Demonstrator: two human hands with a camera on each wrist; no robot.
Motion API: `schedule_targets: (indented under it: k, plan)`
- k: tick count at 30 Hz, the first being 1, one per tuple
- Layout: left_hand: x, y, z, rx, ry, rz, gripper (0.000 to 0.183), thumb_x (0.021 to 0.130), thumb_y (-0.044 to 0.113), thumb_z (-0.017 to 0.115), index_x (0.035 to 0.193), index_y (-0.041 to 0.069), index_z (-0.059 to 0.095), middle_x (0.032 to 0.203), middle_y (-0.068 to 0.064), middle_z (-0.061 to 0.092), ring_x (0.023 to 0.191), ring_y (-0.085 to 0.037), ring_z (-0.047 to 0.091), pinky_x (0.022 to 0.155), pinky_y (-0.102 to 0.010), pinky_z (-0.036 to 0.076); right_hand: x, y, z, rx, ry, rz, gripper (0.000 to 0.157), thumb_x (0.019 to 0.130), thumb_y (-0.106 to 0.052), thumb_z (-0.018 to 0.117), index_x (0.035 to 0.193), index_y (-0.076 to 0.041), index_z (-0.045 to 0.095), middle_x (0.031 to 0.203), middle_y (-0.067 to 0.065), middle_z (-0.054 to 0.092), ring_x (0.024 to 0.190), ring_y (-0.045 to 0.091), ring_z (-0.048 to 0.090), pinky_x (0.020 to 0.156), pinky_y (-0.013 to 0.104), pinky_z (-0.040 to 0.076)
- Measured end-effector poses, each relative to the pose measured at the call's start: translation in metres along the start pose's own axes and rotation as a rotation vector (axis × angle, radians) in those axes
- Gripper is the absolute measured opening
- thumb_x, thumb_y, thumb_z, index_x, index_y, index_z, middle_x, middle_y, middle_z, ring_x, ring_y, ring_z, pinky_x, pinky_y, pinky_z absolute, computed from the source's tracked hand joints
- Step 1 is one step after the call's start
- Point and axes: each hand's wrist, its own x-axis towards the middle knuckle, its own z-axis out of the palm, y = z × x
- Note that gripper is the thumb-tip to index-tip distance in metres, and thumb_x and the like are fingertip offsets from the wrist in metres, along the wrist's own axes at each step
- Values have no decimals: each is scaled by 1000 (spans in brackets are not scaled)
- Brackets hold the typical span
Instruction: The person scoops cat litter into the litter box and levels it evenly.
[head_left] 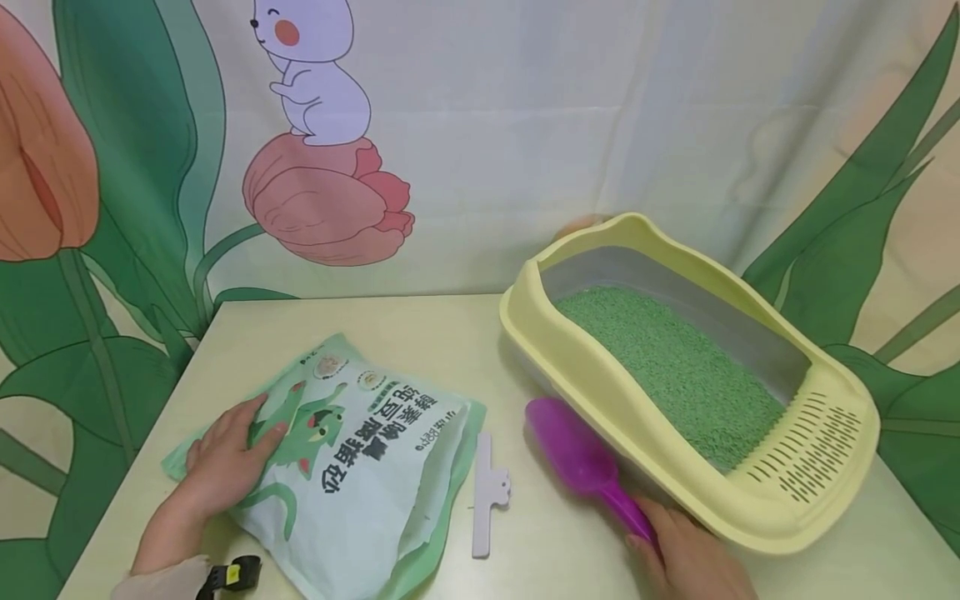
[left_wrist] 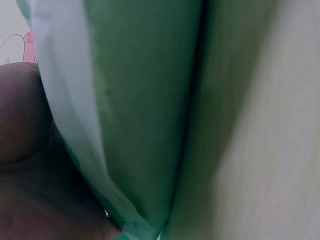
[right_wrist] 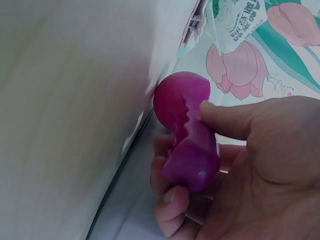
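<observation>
A white and green cat litter bag (head_left: 375,492) lies on the left of the table, printed with a green cat. My left hand (head_left: 228,458) rests on its left part, fingers and thumb on the printed face. In the left wrist view the bag's green side (left_wrist: 145,110) fills the middle, with part of the hand beside it. My right hand (head_left: 693,554) grips a purple scoop (head_left: 573,450) by its handle, and the scoop's head lies beside the litter box. In the right wrist view, fingers and thumb wrap the scoop's handle (right_wrist: 195,160).
A yellow and grey litter box (head_left: 765,508) stands at the right, holding green litter pellets (head_left: 667,367). Between the bag and the scoop lies a pale purple sealing clip (head_left: 483,500). Behind the table (head_left: 420,333) hangs a curtain (head_left: 487,150) printed with flowers.
</observation>
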Motion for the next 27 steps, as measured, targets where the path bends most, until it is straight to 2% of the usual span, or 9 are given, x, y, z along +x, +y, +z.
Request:
schedule_targets:
  k: [11, 16, 18, 23, 27]
  plan:
    - [-1, -1, 0, -3, 13, 4, 78, 111, 51, 37, 163, -1, 15, 163, -36, 16, 149, -60, 10, 110, -83, 3, 3, 1, 0, -48, -64, 68, 54, 96, -36, 73, 144, -16, 59, 120, 7, 70, 103, 29, 70, 79, 50, 58]
    - [-1, 0, 0, -6, 13, 2, 78, 111, 51, 38, 163, -2, 16, 163, -36, 16, 149, -60, 10, 110, -82, 3, 3, 1, -1, -72, -69, 46, 57, 92, -40, 77, 143, -19, 61, 106, 1, 67, 86, 16, 64, 68, 40, 54]
    - [-2, 1, 0, -6, 11, 0, 78, 111, 51, 38, 163, -2, 16, 163, -36, 16, 149, -60, 10, 110, -82, 3, 3, 1, -1, -77, -70, 36, 57, 91, -41, 78, 142, -19, 62, 102, 0, 66, 84, 14, 62, 68, 38, 52]
    - [-1, 2, 0, -3, 8, -3, 78, 110, 52, 38, 163, -1, 16, 164, -36, 15, 149, -60, 9, 110, -82, 3, 1, 1, -1, -81, -69, 47, 59, 89, -40, 80, 142, -18, 62, 108, 2, 69, 90, 18, 67, 74, 42, 56]
    - [0, 1, 0, -4, 3, -4, 79, 110, 52, 37, 164, -1, 15, 164, -36, 15, 150, -60, 9, 110, -82, 3, 1, 1, 0, -70, -57, 39, 60, 88, -38, 82, 141, -20, 63, 101, -1, 66, 84, 14, 63, 70, 38, 54]
